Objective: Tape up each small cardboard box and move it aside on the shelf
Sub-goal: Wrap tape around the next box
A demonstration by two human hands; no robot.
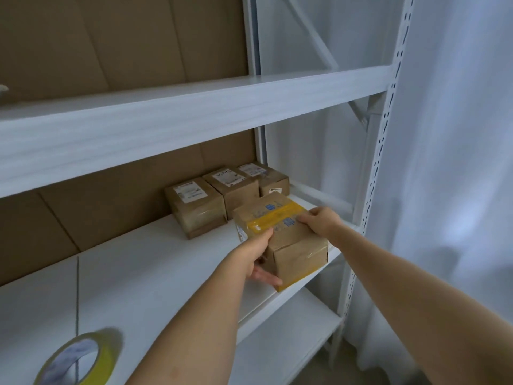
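cardboard box (pixel 288 240), small and brown, sits tilted near the front right edge of the white shelf (pixel 144 262), with one near corner pointing toward the camera. a wide band of yellow-tinted tape (pixel 273 219) runs across its top face, over small blue printed marks, and clear glossy tape shines on its near right side. a yellowish strip also shows along its lower front edge, and part of a white label shows on its left side. the left hand (pixel 256 257) grips the box at its near left corner, thumb on the top edge by the tape and fingers curled under the lower side. the right hand (pixel 320 220) holds the top right edge of the box, fingertips pressed on the top face just beside the blue marks. behind the box, toward the brown cardboard backing (pixel 111 201), three more small boxes (pixel 224 195) stand in a row, each with a white label on top; the middle one is just beside the held box, though i cannot tell if they touch. well apart from the box, to its lower left on the same shelf, a roll of yellow tape (pixel 80 359) lies tilted at the bottom edge of view. right of the box stands the white perforated shelf upright (pixel 372 173), and beyond it a pale curtain (pixel 455 162).
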